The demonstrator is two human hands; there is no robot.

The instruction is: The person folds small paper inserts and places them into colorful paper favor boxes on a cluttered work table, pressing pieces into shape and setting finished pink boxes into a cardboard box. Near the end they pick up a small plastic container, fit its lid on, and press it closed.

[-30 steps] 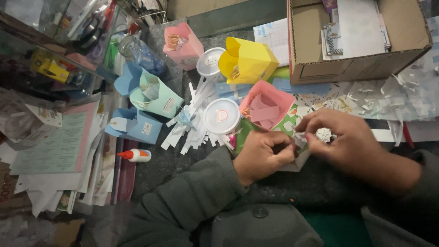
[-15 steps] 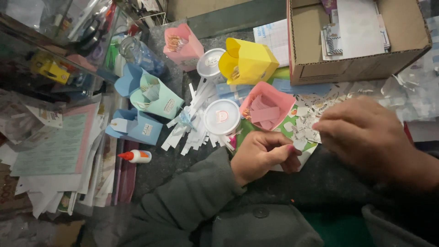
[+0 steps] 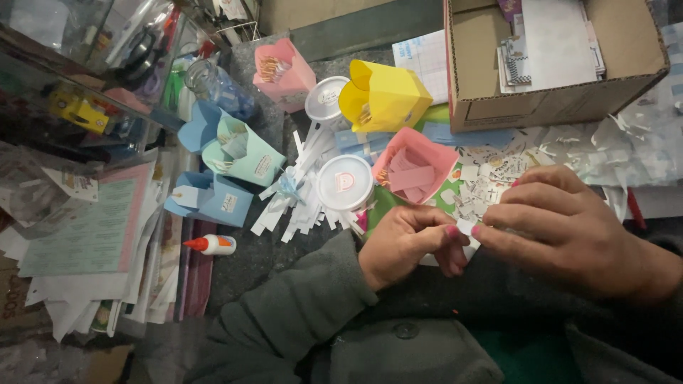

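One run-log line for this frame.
left hand: pinching small white paper piece | right hand: pinching same piece | nearby: pink paper box, white round lid

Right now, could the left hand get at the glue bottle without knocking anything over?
Probably yes. The glue bottle lies alone on bare counter just beyond the left hand, with the paper strips off to one side. But that hand is pinching a small paper scrap with the right hand.

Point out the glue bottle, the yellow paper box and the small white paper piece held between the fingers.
glue bottle (image 3: 213, 244), head view, white body.
yellow paper box (image 3: 390, 96), head view, top face.
small white paper piece (image 3: 465, 227), head view, middle, between both hands' fingertips.
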